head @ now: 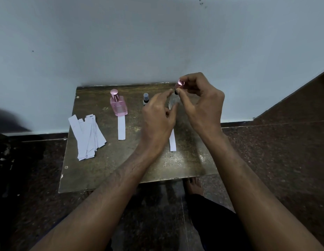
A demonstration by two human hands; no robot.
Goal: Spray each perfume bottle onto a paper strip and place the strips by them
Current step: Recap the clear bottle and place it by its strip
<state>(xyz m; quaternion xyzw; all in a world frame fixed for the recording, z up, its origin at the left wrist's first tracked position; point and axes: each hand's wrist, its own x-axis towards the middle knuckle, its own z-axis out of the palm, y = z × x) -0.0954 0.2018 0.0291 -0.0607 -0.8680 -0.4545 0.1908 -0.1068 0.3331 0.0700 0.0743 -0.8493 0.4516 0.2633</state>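
A pink perfume bottle (118, 105) with a pink cap stands at the back of the small table, a white paper strip (121, 128) lying right in front of it. A small bottle with a dark sprayer (145, 99) stands to its right, partly behind my left hand (158, 116). That hand holds a clear bottle (174, 100) between finger and thumb. My right hand (199, 102) pinches a shiny pink cap (180, 82) just above the clear bottle's black nozzle. Another strip (172, 141) lies below the clear bottle.
A loose pile of spare white strips (87, 135) lies at the left edge of the worn brown table (107, 167). The table stands against a pale wall. Dark speckled floor surrounds it, and a bare foot (193, 185) shows under the front edge.
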